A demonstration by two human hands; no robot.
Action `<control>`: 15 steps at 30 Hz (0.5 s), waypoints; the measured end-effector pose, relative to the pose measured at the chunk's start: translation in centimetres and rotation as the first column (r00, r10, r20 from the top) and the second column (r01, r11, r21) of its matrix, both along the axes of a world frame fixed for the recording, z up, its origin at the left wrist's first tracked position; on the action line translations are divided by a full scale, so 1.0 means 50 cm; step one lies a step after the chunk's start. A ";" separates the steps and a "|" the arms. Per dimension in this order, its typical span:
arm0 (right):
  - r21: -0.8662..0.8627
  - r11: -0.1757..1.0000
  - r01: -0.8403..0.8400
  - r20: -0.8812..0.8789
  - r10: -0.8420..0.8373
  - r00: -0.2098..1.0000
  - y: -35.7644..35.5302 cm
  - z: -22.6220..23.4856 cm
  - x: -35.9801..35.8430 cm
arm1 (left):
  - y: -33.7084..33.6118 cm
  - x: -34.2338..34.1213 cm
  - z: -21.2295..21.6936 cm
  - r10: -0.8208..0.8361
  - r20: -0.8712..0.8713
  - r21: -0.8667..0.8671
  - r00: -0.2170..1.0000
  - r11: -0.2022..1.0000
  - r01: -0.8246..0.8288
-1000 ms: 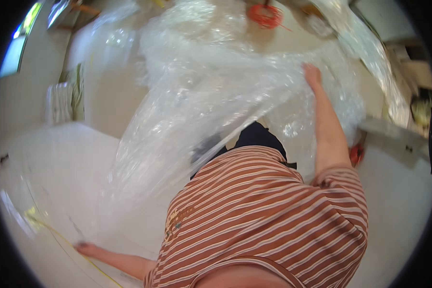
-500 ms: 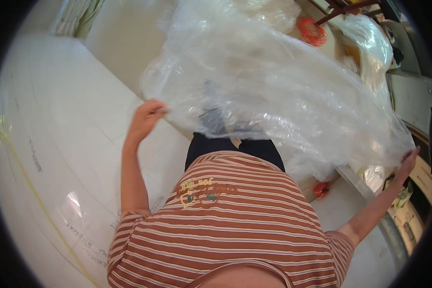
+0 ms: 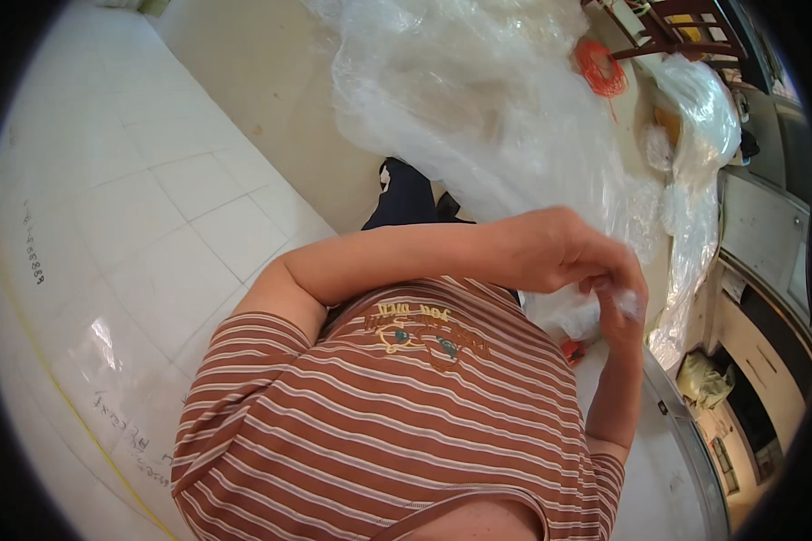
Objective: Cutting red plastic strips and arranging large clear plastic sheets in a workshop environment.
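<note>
A large, crumpled clear plastic sheet (image 3: 478, 99) spreads over the floor in front of me and hangs toward my hands. My left hand (image 3: 564, 252) reaches across my body to the right side, its fingers curled down over my right hand (image 3: 618, 307). The two hands meet there, closed on a bunched edge of the sheet. A little of the plastic shows between the fingers of my right hand. The left fingertips are partly hidden, and so is the sheet's run just behind the forearm.
On my left lies a wide white tabletop (image 3: 108, 225) with ruled lines and handwriting. Further off are a coil of orange-red cord (image 3: 602, 68), a dark wooden chair (image 3: 686, 36) and a long strip of clear plastic (image 3: 695, 180). Cabinets (image 3: 762, 225) stand along the right.
My left hand has swung from the left side across to my right hand, bringing its edge of the sheet along. The sheet, spread wide before, is now gathered; my right hand has come inward.
</note>
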State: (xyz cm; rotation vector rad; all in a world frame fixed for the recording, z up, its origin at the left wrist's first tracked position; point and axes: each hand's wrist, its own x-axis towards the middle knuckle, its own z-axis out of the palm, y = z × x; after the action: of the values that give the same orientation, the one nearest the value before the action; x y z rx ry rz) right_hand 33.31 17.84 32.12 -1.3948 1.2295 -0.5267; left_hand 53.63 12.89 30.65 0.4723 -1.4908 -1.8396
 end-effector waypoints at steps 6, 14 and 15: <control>-0.426 0.771 0.473 -0.433 -0.633 0.642 0.060 0.094 -0.150 | -0.054 0.124 -0.189 0.237 0.242 -0.237 0.941 0.955 -0.180; -0.690 0.083 0.719 -0.112 -0.994 0.007 -0.014 0.347 -0.025 | -0.126 0.269 -0.655 0.482 0.762 -0.598 0.433 0.779 0.186; -0.702 0.063 0.709 -0.091 -0.996 -0.002 -0.018 0.359 -0.020 | -0.133 0.287 -0.687 0.434 0.818 -0.545 0.378 0.796 0.263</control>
State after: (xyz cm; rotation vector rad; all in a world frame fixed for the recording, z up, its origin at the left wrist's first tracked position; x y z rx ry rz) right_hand 32.30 16.92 50.05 -0.8598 2.7706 -1.5118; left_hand 67.97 6.26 -3.68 1.3880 -2.6017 -0.7445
